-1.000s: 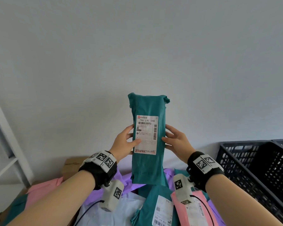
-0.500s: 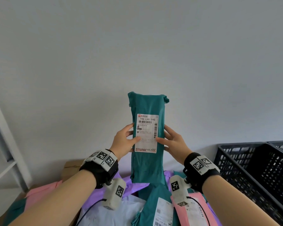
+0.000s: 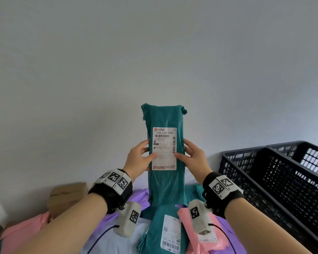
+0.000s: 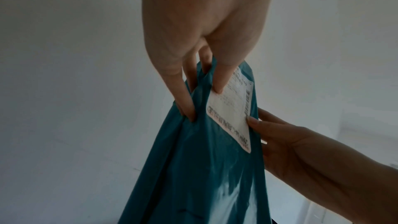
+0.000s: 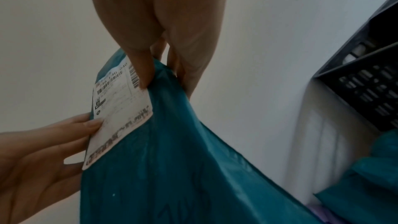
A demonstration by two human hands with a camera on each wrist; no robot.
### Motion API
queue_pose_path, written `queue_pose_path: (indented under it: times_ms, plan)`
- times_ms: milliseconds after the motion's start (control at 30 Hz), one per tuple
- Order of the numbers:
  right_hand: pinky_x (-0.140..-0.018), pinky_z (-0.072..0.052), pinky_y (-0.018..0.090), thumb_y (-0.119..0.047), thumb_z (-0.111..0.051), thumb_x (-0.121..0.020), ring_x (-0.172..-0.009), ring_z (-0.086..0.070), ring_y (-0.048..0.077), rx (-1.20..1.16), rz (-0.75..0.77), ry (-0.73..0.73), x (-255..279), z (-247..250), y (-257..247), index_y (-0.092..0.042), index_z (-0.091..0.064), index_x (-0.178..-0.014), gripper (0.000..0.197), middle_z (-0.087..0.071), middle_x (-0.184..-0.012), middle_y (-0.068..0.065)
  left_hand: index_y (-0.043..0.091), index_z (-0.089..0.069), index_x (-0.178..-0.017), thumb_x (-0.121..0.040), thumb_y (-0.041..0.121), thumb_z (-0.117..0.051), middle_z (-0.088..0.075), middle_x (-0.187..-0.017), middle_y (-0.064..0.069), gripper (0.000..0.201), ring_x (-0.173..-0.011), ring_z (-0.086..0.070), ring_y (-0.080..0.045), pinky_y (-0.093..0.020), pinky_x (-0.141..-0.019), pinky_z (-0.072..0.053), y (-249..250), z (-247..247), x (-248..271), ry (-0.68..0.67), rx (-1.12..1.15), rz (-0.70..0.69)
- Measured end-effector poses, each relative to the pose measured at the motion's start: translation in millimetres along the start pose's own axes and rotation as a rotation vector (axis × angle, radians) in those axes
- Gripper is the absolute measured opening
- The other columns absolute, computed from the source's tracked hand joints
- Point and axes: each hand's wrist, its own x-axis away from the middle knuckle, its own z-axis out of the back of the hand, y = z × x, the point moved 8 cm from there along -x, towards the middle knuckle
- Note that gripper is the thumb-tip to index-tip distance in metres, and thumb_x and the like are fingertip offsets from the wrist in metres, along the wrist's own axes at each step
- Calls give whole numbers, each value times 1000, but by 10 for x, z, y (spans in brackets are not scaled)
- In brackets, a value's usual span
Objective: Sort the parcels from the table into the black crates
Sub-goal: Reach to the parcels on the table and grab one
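Note:
I hold a long teal parcel (image 3: 165, 184) upright in front of the wall, its white shipping label (image 3: 164, 148) facing me. My left hand (image 3: 140, 159) pinches its left edge, thumb on the label and fingers behind. My right hand (image 3: 192, 158) pinches the right edge the same way. The wrist views show the teal parcel (image 4: 200, 168) (image 5: 163, 168) with a thumb on the label and fingers at the back. Two black crates (image 3: 264, 182) stand at the right.
Below my arms lies a pile of parcels: another teal one with a label (image 3: 162, 231), a pink one (image 3: 206, 233), purple ones (image 3: 138, 197), a pale blue one (image 3: 106, 241) and pink at the left (image 3: 22, 233). A cardboard box (image 3: 66, 197) sits by the wall.
The view has shifted a little, so the crates show more at the right. Both hands keep their hold on the upright teal parcel; the right thumb has slid onto the label's edge.

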Motion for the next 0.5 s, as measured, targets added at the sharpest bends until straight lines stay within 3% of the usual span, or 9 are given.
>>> queue_pose_path:
  times_ms: [100,233,367,500]
  plan:
    - [-89,-55,35,5,-62,-86,-110,-62,16,33,20,93,99,274,-64,-15,-52,-132,52,-65,-119,5,21,-47,-134,-89,4,-61,-61,-121,-9,50,-107,-62,-29,-42,-69,-60,65,-257,-32,-57,-13,-11]
    - [-82,-56,22,4,-62,-86,-105,-62,8,87,29,182,323,660,-129,-13,-53,-128,46,-63,-116,2,23,-48,-131,-89,4,-61,-61,-122,-8,48,-110,-61,-30,-45,-70,-59,118,-679,-2,-120,-34,-27]
    - [-82,-57,26,0,-61,-88,-106,-64,16,92,8,260,595,1143,-134,-14,-52,-132,48,-63,-120,5,24,-49,-129,-90,4,-60,-62,-120,-7,45,-111,-59,-28,-49,-71,-59,189,-1203,116,-190,-63,-48]
    - [-75,-56,20,2,-58,-90,-101,-65,12,82,-4,303,925,1663,-177,-15,-51,-131,46,-64,-118,6,21,-49,-131,-90,3,-59,-62,-120,-6,45,-111,-60,-27,-50,-71,-59,293,-1778,303,-237,-85,-82]
